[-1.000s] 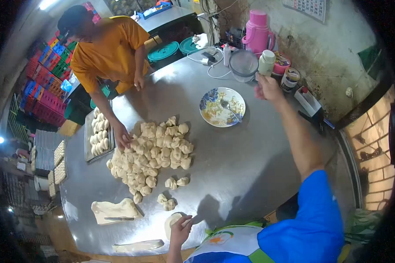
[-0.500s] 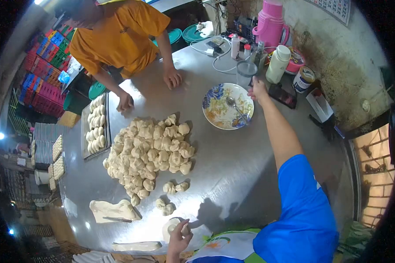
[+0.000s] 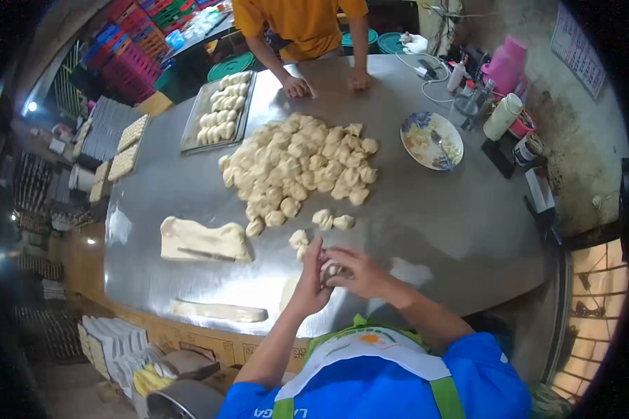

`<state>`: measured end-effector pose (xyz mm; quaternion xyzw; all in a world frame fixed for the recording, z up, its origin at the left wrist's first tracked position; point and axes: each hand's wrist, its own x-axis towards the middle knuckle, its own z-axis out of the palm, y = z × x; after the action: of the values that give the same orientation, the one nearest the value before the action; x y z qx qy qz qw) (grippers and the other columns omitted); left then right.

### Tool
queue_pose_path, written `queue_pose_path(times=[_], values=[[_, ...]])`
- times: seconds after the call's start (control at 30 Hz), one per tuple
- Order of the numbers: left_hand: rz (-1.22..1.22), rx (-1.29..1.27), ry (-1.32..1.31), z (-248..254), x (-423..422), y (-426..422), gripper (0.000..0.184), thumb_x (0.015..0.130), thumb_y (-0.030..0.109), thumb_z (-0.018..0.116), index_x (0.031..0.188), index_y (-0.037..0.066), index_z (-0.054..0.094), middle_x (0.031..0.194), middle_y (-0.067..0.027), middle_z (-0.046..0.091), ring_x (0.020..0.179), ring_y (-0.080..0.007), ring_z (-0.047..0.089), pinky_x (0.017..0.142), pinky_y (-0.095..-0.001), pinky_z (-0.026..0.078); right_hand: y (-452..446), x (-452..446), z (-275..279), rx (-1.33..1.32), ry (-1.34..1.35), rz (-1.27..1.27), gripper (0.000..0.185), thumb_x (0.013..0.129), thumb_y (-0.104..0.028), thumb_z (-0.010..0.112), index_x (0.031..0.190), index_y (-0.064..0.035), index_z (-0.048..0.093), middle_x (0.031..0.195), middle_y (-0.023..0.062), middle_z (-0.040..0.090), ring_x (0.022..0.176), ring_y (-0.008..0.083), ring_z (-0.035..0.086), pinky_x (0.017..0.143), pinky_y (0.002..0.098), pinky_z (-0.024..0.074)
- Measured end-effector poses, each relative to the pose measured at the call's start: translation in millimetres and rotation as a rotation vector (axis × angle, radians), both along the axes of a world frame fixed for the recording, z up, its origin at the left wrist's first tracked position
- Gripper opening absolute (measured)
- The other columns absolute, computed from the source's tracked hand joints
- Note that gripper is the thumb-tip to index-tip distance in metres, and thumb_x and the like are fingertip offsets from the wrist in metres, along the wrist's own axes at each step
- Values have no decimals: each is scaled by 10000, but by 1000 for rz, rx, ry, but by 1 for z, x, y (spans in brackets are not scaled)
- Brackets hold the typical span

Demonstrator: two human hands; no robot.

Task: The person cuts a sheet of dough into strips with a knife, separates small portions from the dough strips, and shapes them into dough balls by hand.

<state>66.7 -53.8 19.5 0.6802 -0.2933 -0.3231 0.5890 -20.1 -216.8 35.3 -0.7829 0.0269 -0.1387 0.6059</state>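
My left hand (image 3: 310,285) and my right hand (image 3: 362,271) meet over the near edge of the metal table, fingers bent around a small pale piece of dough (image 3: 334,269) that they mostly hide. Beside my left wrist lies a pale flat patch of dough (image 3: 289,292), partly covered. Just beyond my fingertips sit small dough lumps (image 3: 299,239), with two more dough lumps (image 3: 333,220) farther off. A large heap of dough balls (image 3: 297,164) fills the middle. To the left are a dough slab (image 3: 199,236) with a thin blade (image 3: 206,254) on it, and a long dough strip (image 3: 220,311).
A tray (image 3: 188,142) of shaped dough stands at the far left. Across the table, a co-worker in an orange shirt (image 3: 304,28) rests both hands on it. At right are a flowered plate (image 3: 412,129) with a spoon, a phone (image 3: 497,159), jars and a pink jug (image 3: 504,66).
My right hand has come back from beside the glass jar near the plate and joined my left hand. The view has shifted, showing more of the near table edge.
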Motion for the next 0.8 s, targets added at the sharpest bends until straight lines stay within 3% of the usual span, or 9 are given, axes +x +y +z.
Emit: queue_pose_path(times=[0.07,0.1,0.2,0.23,0.3,0.43,0.5,0.67,0.8], values=[[-29,-174,-107,16,2,10,1065,688,-166,622,1563,111,82,1589,-162,137,1347,-340,450,1030,-394,453,25,10,-7,-124,-127,45,304,865,-144,714,1146,-45,653,1005,144,674,837,231,670,710,362,544],[32,-353,42,8,2,17,1048,714,-91,686,1563,106,106,1570,-164,194,1369,-321,424,1040,-374,443,33,17,-3,-228,-265,89,294,862,-141,711,1132,-44,649,994,145,672,824,254,669,706,367,541],[-207,-65,-229,-43,30,51,507,862,88,682,1348,56,542,1321,-155,561,1258,-235,527,964,-326,474,51,18,24,-182,-62,-16,274,848,-148,717,1095,-48,653,960,135,665,855,291,665,746,376,539],[-192,-70,-229,-52,25,57,507,862,88,682,1348,56,542,1321,-155,561,1258,-235,527,964,-326,474,52,21,25,-264,27,-6,285,835,-151,724,1094,-55,655,964,124,663,910,311,658,787,380,535],[15,-6,205,-49,20,53,280,900,99,645,1173,35,642,1107,-113,672,1037,-179,618,846,-320,508,61,31,16,-405,-129,-15,281,834,-159,728,1084,-56,655,986,128,657,912,317,656,778,384,536],[-83,44,-110,6,24,68,239,915,79,630,1144,12,629,1055,-103,678,922,-145,638,794,-302,519,70,28,43,-454,-203,9,297,831,-182,737,1087,-62,646,1072,142,632,971,338,639,806,398,527],[66,-280,-291,1,25,70,182,923,91,602,1086,15,625,856,-89,680,784,-154,616,728,-322,514,79,28,41,-419,-207,-10,293,836,-181,735,1087,-62,641,1082,147,626,992,343,629,825,398,519],[35,-53,-241,-19,16,78,189,920,90,597,1084,0,617,846,-107,668,791,-189,621,755,-328,511,82,25,14,-595,-235,-5,311,834,-200,741,1083,-56,621,1072,155,619,1005,360,607,856,413,495],[-105,59,-225,-1,19,77,168,911,98,604,1056,14,618,870,-123,684,801,-219,649,765,-355,515,89,17,16,-323,-253,-101,389,805,-289,766,1075,-58,608,1056,164,617,977,388,603,854,445,490]])
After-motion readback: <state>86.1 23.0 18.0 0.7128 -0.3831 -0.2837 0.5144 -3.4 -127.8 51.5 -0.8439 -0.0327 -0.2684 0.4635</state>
